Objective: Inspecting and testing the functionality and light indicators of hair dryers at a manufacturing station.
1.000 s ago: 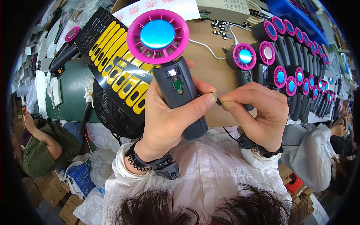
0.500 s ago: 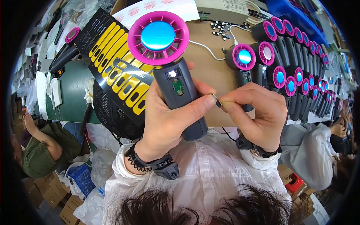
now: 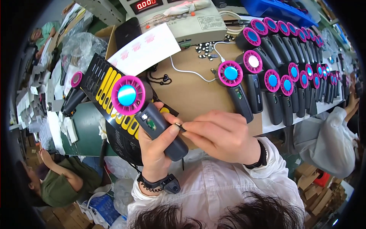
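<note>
Brown-topped table (image 3: 198,89), busy toward its far and right edges, with a fan (image 3: 157,121) in my grip over the near edge.

My left hand (image 3: 154,149) is wrapped around the dark handle, its pink-rimmed head tilted toward the far left corner and green circuitry showing through a slot; my right hand (image 3: 221,135) pinches a small dark piece (image 3: 182,128) beside my left thumb tip. Similar fans (image 3: 271,81) stand in rows along the right edge, a pile of small parts (image 3: 206,49) lies toward the far edge, near a pale instrument box (image 3: 200,28), and a yellow-and-black sheet (image 3: 102,91) lies on the left.
</note>
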Tool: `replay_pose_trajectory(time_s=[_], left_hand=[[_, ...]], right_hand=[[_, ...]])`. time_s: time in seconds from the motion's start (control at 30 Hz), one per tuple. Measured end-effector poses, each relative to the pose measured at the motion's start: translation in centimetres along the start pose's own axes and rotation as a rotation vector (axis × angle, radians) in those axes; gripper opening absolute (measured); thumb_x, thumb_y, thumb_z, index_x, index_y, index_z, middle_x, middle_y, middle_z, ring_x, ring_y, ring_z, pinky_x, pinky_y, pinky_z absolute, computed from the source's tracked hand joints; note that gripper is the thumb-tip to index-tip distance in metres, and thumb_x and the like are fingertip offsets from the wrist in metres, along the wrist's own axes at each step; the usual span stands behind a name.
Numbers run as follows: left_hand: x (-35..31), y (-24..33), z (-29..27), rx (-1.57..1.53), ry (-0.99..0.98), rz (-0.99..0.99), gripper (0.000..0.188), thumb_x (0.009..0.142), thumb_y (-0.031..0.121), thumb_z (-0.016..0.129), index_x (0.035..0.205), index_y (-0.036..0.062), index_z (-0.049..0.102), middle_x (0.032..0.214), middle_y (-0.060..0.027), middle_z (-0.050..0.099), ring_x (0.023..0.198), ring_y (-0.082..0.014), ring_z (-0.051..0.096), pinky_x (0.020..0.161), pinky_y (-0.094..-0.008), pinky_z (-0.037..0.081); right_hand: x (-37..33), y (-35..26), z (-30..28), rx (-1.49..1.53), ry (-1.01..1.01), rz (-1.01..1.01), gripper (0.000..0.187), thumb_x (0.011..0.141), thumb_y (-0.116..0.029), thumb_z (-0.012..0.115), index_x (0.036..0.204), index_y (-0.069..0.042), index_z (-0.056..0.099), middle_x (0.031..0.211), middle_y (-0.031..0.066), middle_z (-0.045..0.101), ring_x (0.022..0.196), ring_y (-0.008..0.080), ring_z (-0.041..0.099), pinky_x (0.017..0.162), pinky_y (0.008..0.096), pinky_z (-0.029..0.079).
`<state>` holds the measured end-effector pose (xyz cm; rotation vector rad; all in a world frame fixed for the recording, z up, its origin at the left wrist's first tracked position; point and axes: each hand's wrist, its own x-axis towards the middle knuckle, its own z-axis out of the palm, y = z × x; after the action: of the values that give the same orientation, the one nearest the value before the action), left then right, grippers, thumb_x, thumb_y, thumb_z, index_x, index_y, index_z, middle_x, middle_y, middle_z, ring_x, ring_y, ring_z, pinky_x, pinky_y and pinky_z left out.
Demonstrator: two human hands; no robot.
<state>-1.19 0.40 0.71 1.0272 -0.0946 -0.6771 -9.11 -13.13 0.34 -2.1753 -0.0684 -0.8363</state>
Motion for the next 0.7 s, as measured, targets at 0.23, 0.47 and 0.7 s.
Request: replay_pose_trajectory(time_s=[0.23,0.47,0.7], left_hand=[[0.2,0.0,-0.3,-0.087,0.011,-0.051,0.051,0.073,-0.004,0.060,0.119,0.0026,0.038,0.089,-0.0079,0.056,0.083,-0.0151,0.055,0.076,-0.0264,0.044],[0.4,-0.3,-0.1,-0.112,-0.029,-0.038,0.052,0.075,-0.003,0.059,0.120,0.0029,0.035,0.090,-0.0090,0.055,0.079,-0.0142,0.055,0.072,-0.0262,0.046],[0.8,-0.7,0.4,-0.086,-0.056,-0.012,0.052,0.076,-0.003,0.060,0.121,0.0032,0.033,0.088,-0.0087,0.055,0.077,-0.0137,0.056,0.070,-0.0246,0.047]], right_hand=[[0.2,0.0,1.1,-0.102,0.097,-0.090,0.021,0.061,-0.001,0.071,0.080,-0.002,0.063,0.068,0.0053,0.060,0.055,0.0168,0.059,0.049,0.0254,0.048],[0.3,0.3,1.6,0.022,0.176,-0.029,0.019,0.062,0.001,0.070,0.079,-0.001,0.063,0.065,0.0068,0.061,0.053,0.0165,0.060,0.047,0.0247,0.048],[-0.1,1.0,1.6,0.208,0.202,0.062,0.018,0.062,0.002,0.070,0.079,0.001,0.063,0.064,0.0088,0.062,0.052,0.0166,0.060,0.047,0.0248,0.047]])
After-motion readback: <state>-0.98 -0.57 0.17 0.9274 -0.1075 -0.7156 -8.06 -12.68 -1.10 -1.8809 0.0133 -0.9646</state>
